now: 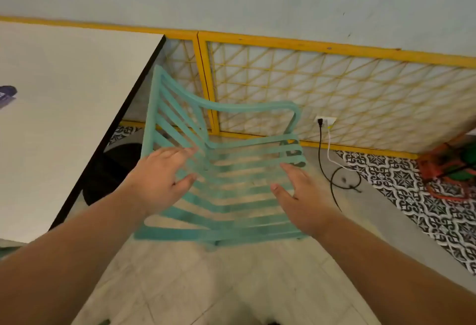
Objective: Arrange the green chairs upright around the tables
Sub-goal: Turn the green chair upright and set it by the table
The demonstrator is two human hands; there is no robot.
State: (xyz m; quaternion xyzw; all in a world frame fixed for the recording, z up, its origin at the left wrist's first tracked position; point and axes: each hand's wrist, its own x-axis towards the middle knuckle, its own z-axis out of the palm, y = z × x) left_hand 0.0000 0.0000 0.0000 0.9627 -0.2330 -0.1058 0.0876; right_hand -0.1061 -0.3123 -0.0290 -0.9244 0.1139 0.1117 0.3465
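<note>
Green slatted chair stands on the floor beneath both hands. The left hand and right hand hover spread and empty over its seat; blur hides any contact. A white table is left of the left hand, and a yellow lattice panel lies beyond the fingertips.

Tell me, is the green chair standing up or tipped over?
Upright, it seems: the green chair shows seat slats facing up, backrest rising beside the table.
</note>
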